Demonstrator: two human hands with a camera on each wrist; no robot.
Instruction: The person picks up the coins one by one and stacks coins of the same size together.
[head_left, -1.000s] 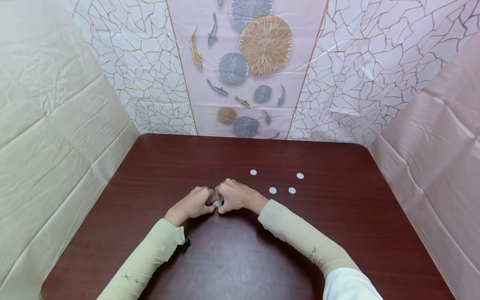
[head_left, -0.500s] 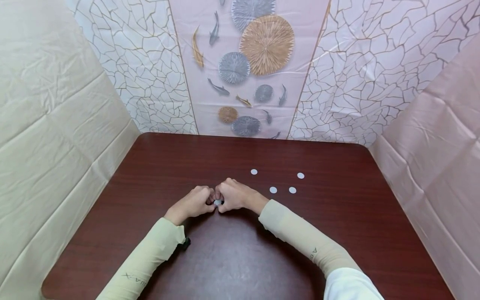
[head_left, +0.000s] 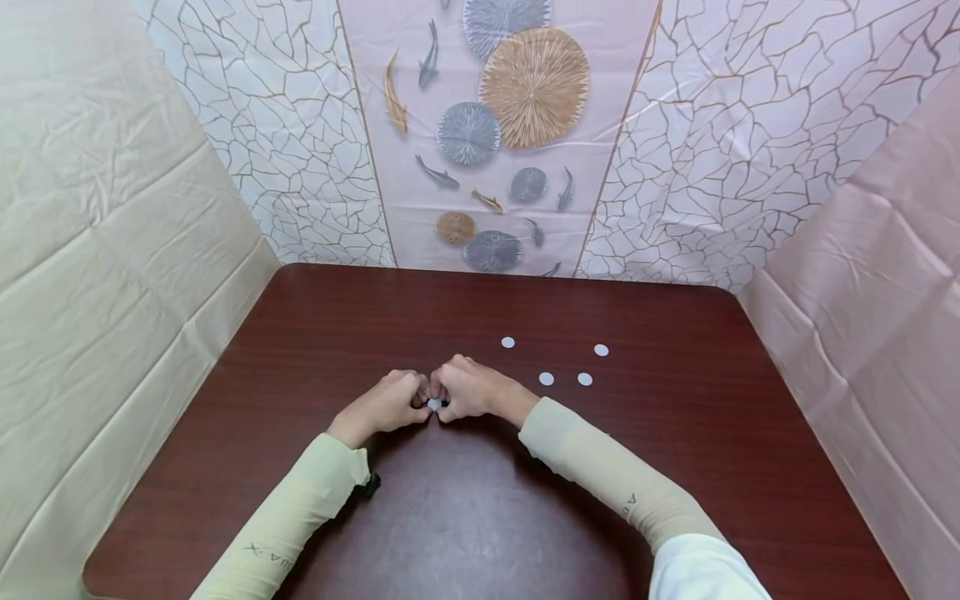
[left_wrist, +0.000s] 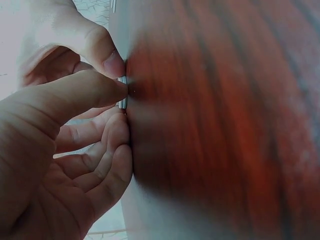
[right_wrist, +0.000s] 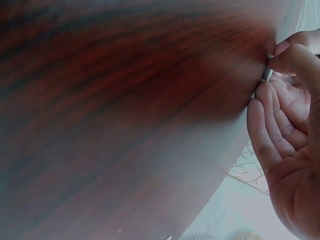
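Observation:
Both hands meet a little left of the table's middle, around a small round pale disc, coin-like [head_left: 434,404], low at the tabletop. My left hand [head_left: 386,404] pinches its left side between thumb and curled fingers. From the other side my right hand [head_left: 468,390] pinches it too, thumb in front and fingers behind. In the left wrist view the disc's silvery edge [left_wrist: 123,104] shows as a thin layered line beside the thumb tip. The right wrist view shows a short piece of that edge [right_wrist: 267,74] between thumb and fingers; fingertips hide the remainder.
Several similar white discs lie flat and apart on the dark red-brown table [head_left: 675,433], including a far left one [head_left: 507,342], a far right one [head_left: 602,350] and a near one [head_left: 547,378]. Fabric walls [head_left: 300,150] stand at the back and both sides.
Both hands stay at the same spot around the disc, with only slight finger movement. The loose discs have not moved on the table.

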